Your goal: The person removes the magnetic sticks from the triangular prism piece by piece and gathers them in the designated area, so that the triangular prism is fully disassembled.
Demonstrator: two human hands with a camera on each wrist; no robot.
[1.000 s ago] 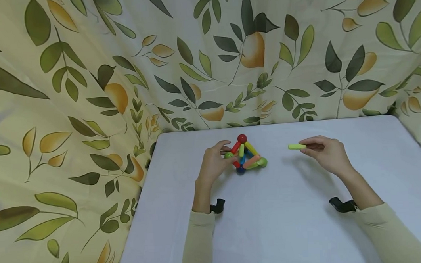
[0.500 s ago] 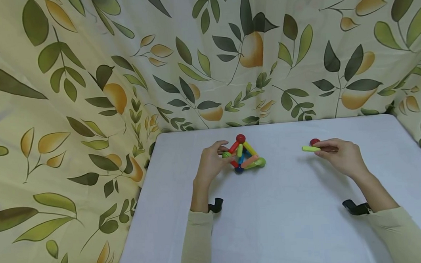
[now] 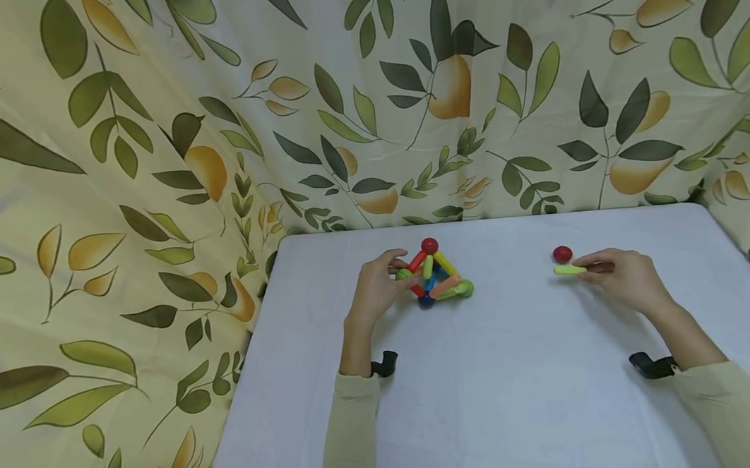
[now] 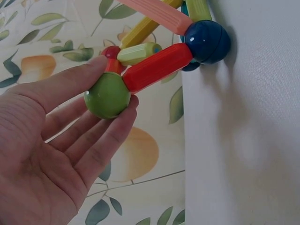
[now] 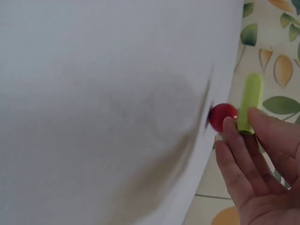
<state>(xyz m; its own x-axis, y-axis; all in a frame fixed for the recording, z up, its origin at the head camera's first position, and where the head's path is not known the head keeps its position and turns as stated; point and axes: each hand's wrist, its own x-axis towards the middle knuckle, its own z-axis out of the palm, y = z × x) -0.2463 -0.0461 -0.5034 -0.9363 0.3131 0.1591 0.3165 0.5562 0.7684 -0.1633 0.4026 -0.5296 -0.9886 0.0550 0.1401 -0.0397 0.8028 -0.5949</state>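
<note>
My left hand (image 3: 376, 287) pinches the green ball (image 4: 108, 96) at one corner of a magnetic stick-and-ball frame (image 3: 446, 287). This frame joins red, yellow, blue, salmon and lime sticks to coloured balls, with a red ball (image 3: 429, 245) at its top and a dark blue ball (image 4: 207, 41) near the table. Between thumb and fingers, my right hand (image 3: 622, 280) holds a lime-green magnetic stick (image 5: 251, 98), pointing left in the head view. Just beyond that stick, a loose red ball (image 3: 563, 254) sits on the table, close to the fingertips.
A white-covered table (image 3: 485, 398) lies under both hands. Leaf-and-fruit patterned cloth (image 3: 344, 122) hangs behind it and on the left. Black wrist-worn pieces (image 3: 651, 366) stick out at both wrists.
My right hand has moved rightward and slightly nearer with the lime-green stick, and the red ball beside it has come into view. My left hand and the frame stay nearly still.
</note>
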